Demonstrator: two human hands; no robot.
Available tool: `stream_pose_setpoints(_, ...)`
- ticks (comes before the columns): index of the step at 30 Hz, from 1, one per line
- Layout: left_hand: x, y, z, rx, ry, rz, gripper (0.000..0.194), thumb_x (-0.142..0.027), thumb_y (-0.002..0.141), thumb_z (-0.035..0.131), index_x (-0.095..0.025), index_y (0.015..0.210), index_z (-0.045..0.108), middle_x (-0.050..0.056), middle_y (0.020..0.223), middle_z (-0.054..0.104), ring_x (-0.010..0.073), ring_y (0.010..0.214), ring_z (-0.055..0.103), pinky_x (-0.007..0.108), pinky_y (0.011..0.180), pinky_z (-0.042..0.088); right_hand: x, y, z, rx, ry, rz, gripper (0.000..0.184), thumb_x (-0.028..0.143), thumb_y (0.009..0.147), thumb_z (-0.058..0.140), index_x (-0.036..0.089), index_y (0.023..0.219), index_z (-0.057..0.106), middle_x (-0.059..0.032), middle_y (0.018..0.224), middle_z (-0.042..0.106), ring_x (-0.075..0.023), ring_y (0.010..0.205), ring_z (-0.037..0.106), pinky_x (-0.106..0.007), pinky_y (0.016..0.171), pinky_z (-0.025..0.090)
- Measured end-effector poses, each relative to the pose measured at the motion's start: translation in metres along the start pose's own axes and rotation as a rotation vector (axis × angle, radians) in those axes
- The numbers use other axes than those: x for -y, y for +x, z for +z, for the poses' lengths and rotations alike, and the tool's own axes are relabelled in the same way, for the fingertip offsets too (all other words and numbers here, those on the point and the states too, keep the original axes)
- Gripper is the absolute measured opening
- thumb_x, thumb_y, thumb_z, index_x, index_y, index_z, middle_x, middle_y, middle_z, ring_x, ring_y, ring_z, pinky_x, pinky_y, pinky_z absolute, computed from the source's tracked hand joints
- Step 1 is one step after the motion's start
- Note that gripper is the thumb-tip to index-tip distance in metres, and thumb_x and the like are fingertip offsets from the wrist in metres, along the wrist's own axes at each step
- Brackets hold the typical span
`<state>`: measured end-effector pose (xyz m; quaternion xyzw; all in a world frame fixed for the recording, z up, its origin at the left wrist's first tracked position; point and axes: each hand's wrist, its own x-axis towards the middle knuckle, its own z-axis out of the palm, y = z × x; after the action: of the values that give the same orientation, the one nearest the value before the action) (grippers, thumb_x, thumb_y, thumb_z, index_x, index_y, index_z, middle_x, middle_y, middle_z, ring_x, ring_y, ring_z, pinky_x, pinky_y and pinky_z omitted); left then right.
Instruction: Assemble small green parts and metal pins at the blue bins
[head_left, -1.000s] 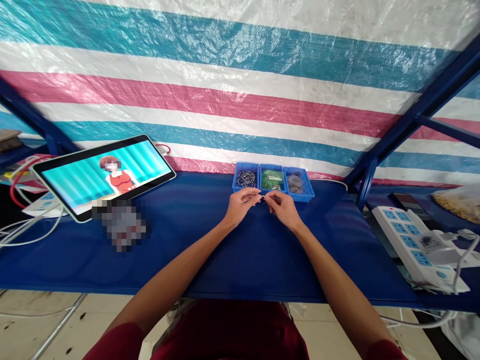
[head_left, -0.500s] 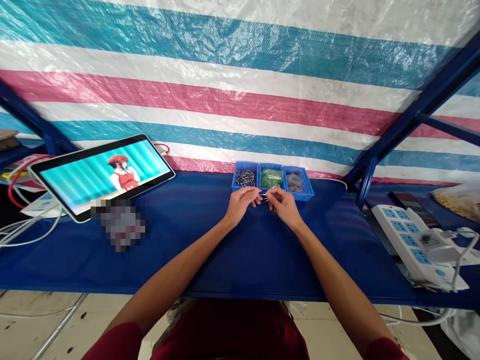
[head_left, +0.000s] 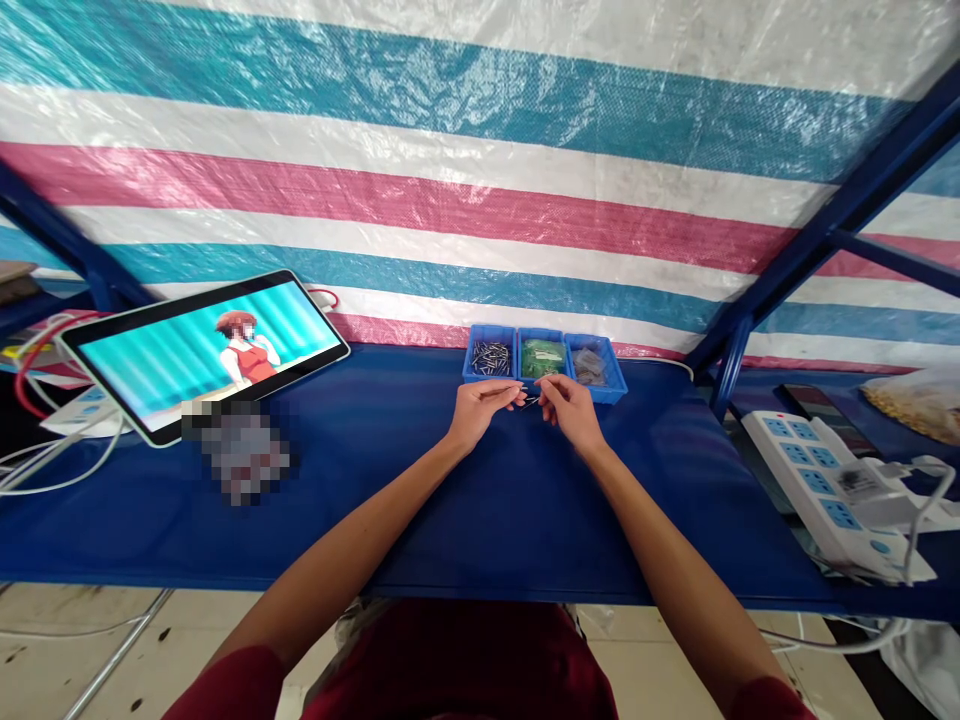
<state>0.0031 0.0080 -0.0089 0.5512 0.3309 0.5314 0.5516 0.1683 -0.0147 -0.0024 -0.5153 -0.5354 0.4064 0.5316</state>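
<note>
My left hand (head_left: 481, 412) and my right hand (head_left: 568, 410) face each other just in front of three small blue bins. The left fingers are pinched together, with a tiny thing too small to name at their tips. The right fingers are also pinched; what they hold, if anything, is hidden. Several small dark slim pieces (head_left: 531, 402) show between the hands. Slim metal pieces like screws or pins (head_left: 491, 357) fill the left bin (head_left: 471, 368). Green packing or small green parts (head_left: 543, 356) lie in the middle bin (head_left: 540, 333). Greyish clear pieces (head_left: 590, 367) are in the right bin (head_left: 616, 384).
A tablet (head_left: 210, 350) playing a cartoon leans at the left, with cables beside it and a blurred patch in front. At the right lies a white power strip (head_left: 814, 480) with plugs and a bag of yellowish bits (head_left: 919, 400). Blue frame bars (head_left: 810, 240) rise there.
My fingertips have moved slightly apart, the right hand drawing a little away from the left. The bins, tablet and power strip stay in place.
</note>
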Motion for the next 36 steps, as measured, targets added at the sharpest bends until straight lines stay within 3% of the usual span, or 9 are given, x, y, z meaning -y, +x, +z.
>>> stream_pose_setpoints(6,-0.004,-0.004,0.000,-0.005,0.108,0.066,0.032,-0.039,0.074,0.074,-0.014,0.094,0.076,0.009,0.092,0.076,0.0234,0.088,0.071,0.037,0.086,0.057,0.000,0.001,-0.002,-0.026,-0.005,0.012,0.034,0.051,0.079,0.058,0.017,0.084,0.063,0.0018,0.063,0.055,-0.0091,0.044,0.050,-0.021,0.039,0.037)
stream_pose_setpoints(10,-0.004,-0.004,-0.001,-0.033,0.142,0.132,0.029,-0.040,0.080,0.069,-0.014,0.091,0.074,0.009,0.088,0.075,0.0202,0.080,0.071,0.033,0.078,0.057,0.000,0.000,-0.001,-0.028,0.002,0.025,0.035,0.052,0.080,0.057,0.018,0.085,0.063,0.0013,0.064,0.056,-0.0092,0.045,0.050,-0.021,0.039,0.038)
stream_pose_setpoints(15,0.001,-0.002,-0.005,-0.035,0.218,0.223,0.035,-0.039,0.083,0.066,-0.017,0.110,0.068,0.006,0.084,0.074,0.0149,0.068,0.069,0.027,0.068,0.056,0.000,0.000,-0.001,-0.024,-0.001,0.027,0.036,0.053,0.079,0.057,0.018,0.084,0.063,0.0011,0.064,0.056,-0.0093,0.045,0.050,-0.021,0.039,0.039)
stream_pose_setpoints(19,0.000,-0.003,-0.008,0.005,0.390,0.372,0.024,-0.039,0.087,0.061,-0.020,0.091,0.076,0.007,0.088,0.074,0.0185,0.079,0.069,0.032,0.078,0.056,0.002,0.001,-0.001,-0.012,0.004,0.021,0.037,0.054,0.079,0.059,0.018,0.082,0.064,0.0015,0.063,0.056,-0.0090,0.044,0.050,-0.021,0.039,0.037)
stream_pose_setpoints(27,-0.001,-0.006,-0.011,0.121,0.549,0.511,0.028,-0.040,0.092,0.054,-0.024,0.087,0.077,0.008,0.091,0.074,0.0195,0.085,0.068,0.035,0.083,0.055,0.004,-0.003,0.002,0.226,-0.001,0.120,0.051,0.066,0.078,0.056,0.016,0.065,0.061,0.0016,0.053,0.053,-0.0074,0.038,0.043,-0.021,0.036,0.029)
stream_pose_setpoints(31,-0.004,-0.006,-0.007,0.090,0.533,0.447,0.025,-0.041,0.089,0.059,-0.023,0.089,0.076,0.008,0.090,0.074,0.0201,0.084,0.067,0.036,0.084,0.054,0.005,-0.003,0.002,0.211,-0.042,0.055,0.048,0.065,0.076,0.060,0.018,0.066,0.057,0.0043,0.050,0.049,-0.0082,0.039,0.042,-0.022,0.039,0.032)
stream_pose_setpoints(36,-0.003,-0.003,-0.005,0.035,0.402,0.222,0.027,-0.042,0.083,0.065,-0.017,0.087,0.075,0.007,0.084,0.074,0.0184,0.073,0.068,0.032,0.074,0.056,0.003,-0.003,0.001,0.114,-0.166,-0.059,0.042,0.061,0.079,0.058,0.020,0.069,0.055,0.0034,0.052,0.050,-0.0111,0.043,0.047,-0.025,0.046,0.038)
